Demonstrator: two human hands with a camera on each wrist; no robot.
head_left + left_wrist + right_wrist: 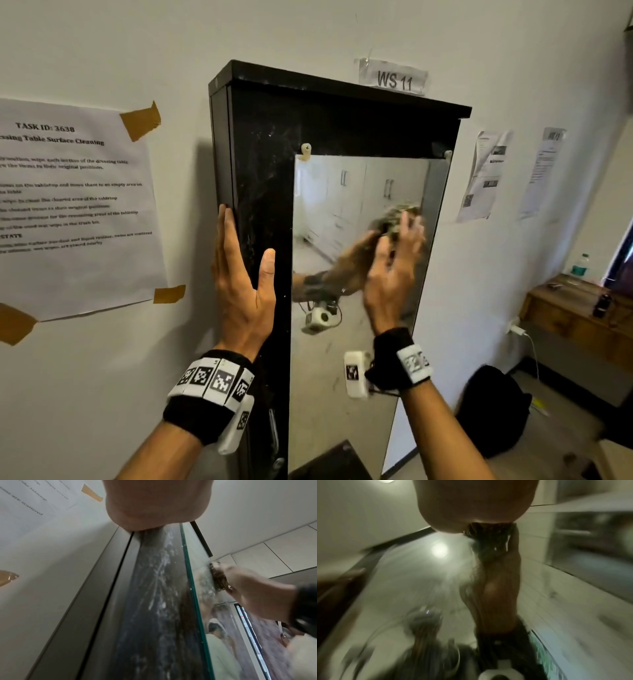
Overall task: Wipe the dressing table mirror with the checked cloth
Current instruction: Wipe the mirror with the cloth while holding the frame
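The mirror is a tall glass pane on the front of a dusty black cabinet fixed to the wall. My right hand presses the bunched checked cloth against the glass near its right edge, fingers spread and blurred by motion. The left wrist view shows the cloth squeezed between that hand and the mirror. In the right wrist view the cloth sits just under the palm. My left hand braces the cabinet's left front corner, fingers straight along the side, thumb on the front.
A taped task sheet hangs on the wall left of the cabinet, a "WS 11" label above it, more papers to the right. Lower right are a wooden table with a bottle and a black bag on the floor.
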